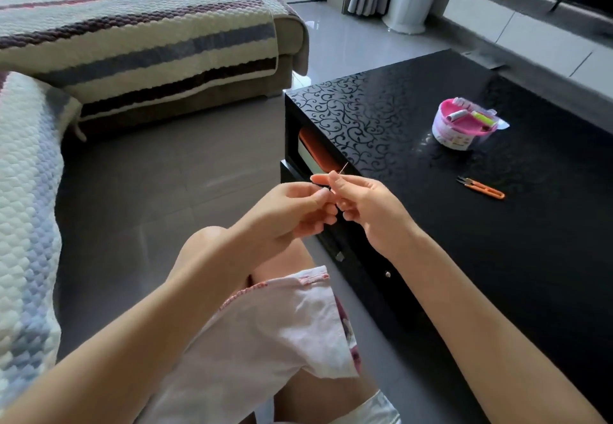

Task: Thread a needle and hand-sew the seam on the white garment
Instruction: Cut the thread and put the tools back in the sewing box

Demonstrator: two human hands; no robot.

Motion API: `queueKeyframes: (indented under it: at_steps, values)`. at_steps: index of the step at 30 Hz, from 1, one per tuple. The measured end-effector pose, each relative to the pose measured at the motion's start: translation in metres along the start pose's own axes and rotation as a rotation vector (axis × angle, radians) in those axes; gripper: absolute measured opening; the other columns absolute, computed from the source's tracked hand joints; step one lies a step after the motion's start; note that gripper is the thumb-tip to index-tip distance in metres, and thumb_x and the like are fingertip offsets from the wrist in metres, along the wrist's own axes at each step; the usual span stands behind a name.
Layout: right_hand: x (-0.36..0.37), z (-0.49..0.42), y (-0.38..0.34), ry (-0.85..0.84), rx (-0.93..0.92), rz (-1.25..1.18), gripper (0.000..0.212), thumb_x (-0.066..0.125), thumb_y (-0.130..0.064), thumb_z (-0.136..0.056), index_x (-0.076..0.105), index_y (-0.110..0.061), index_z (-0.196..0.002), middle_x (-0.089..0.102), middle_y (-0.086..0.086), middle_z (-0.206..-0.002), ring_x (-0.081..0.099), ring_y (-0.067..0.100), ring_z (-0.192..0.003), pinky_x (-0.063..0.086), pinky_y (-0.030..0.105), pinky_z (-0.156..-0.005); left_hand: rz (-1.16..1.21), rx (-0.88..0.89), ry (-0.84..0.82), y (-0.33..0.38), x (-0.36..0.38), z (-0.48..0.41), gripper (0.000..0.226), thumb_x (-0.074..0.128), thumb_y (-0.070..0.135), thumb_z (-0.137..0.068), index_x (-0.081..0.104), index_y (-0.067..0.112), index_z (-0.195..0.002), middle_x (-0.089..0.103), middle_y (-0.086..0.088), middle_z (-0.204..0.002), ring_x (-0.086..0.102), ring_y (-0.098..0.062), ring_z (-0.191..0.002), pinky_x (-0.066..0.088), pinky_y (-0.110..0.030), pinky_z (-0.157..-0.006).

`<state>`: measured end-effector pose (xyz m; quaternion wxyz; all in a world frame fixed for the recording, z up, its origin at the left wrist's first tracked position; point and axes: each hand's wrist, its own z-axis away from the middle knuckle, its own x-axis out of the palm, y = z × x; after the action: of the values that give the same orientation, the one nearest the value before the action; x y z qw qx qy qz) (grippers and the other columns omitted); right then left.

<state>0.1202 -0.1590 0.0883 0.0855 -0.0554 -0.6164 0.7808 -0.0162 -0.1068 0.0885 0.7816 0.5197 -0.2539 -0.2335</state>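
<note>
"White quilting with purple, blue and pink stripes: is that sofa cover (pixel 132 25) the biggest thing in view?"

"Yes, it fills the upper left. The black coffee table (pixel 497 241) with the scroll pattern takes the right side. It sits close to the seat, I'd judge so it can serve as a work surface."

"Where is the white garment (pixel 265 340)?"

"Draped over the person's lap at bottom centre, its pink-stitched edge toward the knees. Neither hand touches it. It looks parked there until the needle is ready."

"And the hands?"

"Both are held up together in mid frame, above the knees, fingertips meeting. The right hand (pixel 368 208) pinches the needle (pixel 343 169) between thumb and forefinger, its free end slanting upward. The left hand (pixel 292 214) has thumb and forefinger closed at the needle's lower end, the other fingers curled. It looks like a pinch on a thread end, though the thread is too fine to see."

"So this is the threading step?"

"That's my reading. No stitch looks begun."

"What about the tools?"

"A round pink sewing kit (pixel 464 128) stands open at the upper right of the table, spools showing. Orange thread snips (pixel 481 188) lie nearer, apart from it and handy for trimming."
</note>
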Motion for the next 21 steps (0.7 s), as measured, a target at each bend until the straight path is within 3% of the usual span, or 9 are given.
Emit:
queueKeyframes:
  at_steps: [2, 4, 6, 8, 10, 13, 19, 21]
  values:
    - [-0.017, -0.005, 0.007, -0.010, 0.020, -0.003, 0.027, 0.051, -0.035, -0.096, 0.073, -0.020, -0.105, 0.063, -0.007, -0.075, 0.051, 0.006, -0.068, 0.042, 0.019, -0.065, 0.025, -0.019, 0.016, 0.000, 0.008, -0.011, 0.026, 0.050, 0.010, -0.098, 0.063, 0.009, -0.076, 0.057, 0.000, -0.060, 0.048, -0.005, -0.049, 0.033, -0.012, -0.044]
    - [-0.051, -0.019, 0.021, 0.189, -0.006, 0.087, 0.030, 0.051, -0.034, -0.097, 0.071, -0.014, -0.107, 0.069, 0.001, -0.088, 0.064, 0.010, -0.074, 0.051, 0.023, -0.070, -0.025, -0.034, 0.019, 0.001, 0.014, -0.020, 0.030, 0.052, 0.008, -0.098, 0.064, 0.008, -0.071, 0.052, 0.001, -0.056, 0.040, -0.004, -0.045, 0.025, -0.013, -0.040]
    - [-0.106, -0.037, 0.040, 0.566, 0.000, 0.453, 0.034, 0.053, -0.027, -0.097, 0.065, 0.000, -0.115, 0.068, 0.012, -0.113, 0.066, 0.023, -0.100, 0.051, 0.035, -0.089, -0.091, -0.027, 0.007, 0.002, 0.020, -0.030, 0.031, 0.053, 0.008, -0.097, 0.066, 0.008, -0.069, 0.050, 0.002, -0.055, 0.036, -0.004, -0.043, 0.022, -0.013, -0.039]
    - [-0.163, -0.053, 0.059, 0.743, 0.178, 0.876, 0.038, 0.050, -0.023, -0.097, 0.056, -0.001, -0.127, 0.054, 0.015, -0.135, 0.052, 0.033, -0.122, 0.041, 0.038, -0.099, -0.126, -0.020, 0.012, 0.002, 0.022, -0.035, 0.030, 0.054, 0.009, -0.097, 0.066, 0.008, -0.069, 0.048, 0.001, -0.056, 0.036, -0.004, -0.042, 0.022, -0.012, -0.038]
    - [-0.213, -0.066, 0.072, 0.767, 0.352, 1.116, 0.039, 0.049, -0.016, -0.095, 0.046, -0.001, -0.131, 0.042, 0.016, -0.142, 0.044, 0.037, -0.127, 0.038, 0.040, -0.100, -0.133, -0.022, 0.009, 0.000, 0.024, -0.043, 0.033, 0.054, 0.009, -0.096, 0.068, 0.011, -0.067, 0.049, 0.001, -0.056, 0.036, -0.004, -0.043, 0.022, -0.012, -0.038]
    - [-0.253, -0.082, 0.076, 0.718, 0.470, 1.323, 0.055, 0.048, -0.009, -0.092, 0.030, -0.004, -0.144, 0.026, 0.012, -0.153, 0.027, 0.034, -0.139, 0.029, 0.041, -0.113, -0.108, -0.021, 0.011, -0.002, 0.022, -0.051, 0.034, 0.054, 0.008, -0.096, 0.070, 0.012, -0.066, 0.052, 0.003, -0.053, 0.036, -0.005, -0.044, 0.022, -0.012, -0.039]
    - [-0.264, -0.097, 0.081, 0.671, 0.523, 1.545, 0.036, 0.046, -0.008, -0.094, 0.050, -0.002, -0.130, 0.044, 0.016, -0.135, 0.043, 0.033, -0.124, 0.040, 0.040, -0.099, 0.013, 0.055, 0.071, 0.008, -0.003, -0.063, 0.023, 0.051, 0.008, -0.097, 0.064, 0.006, -0.078, 0.047, 0.000, -0.055, 0.033, -0.007, -0.046, 0.020, -0.015, -0.040]
    - [-0.255, -0.097, 0.079, 0.720, 0.491, 1.449, 0.036, 0.050, -0.008, -0.094, 0.050, 0.003, -0.128, 0.045, 0.020, -0.131, 0.048, 0.036, -0.120, 0.044, 0.039, -0.095, 0.077, 0.102, 0.077, 0.016, -0.010, -0.065, 0.024, 0.048, 0.007, -0.097, 0.063, 0.005, -0.078, 0.047, 0.000, -0.054, 0.034, -0.007, -0.046, 0.020, -0.016, -0.040]
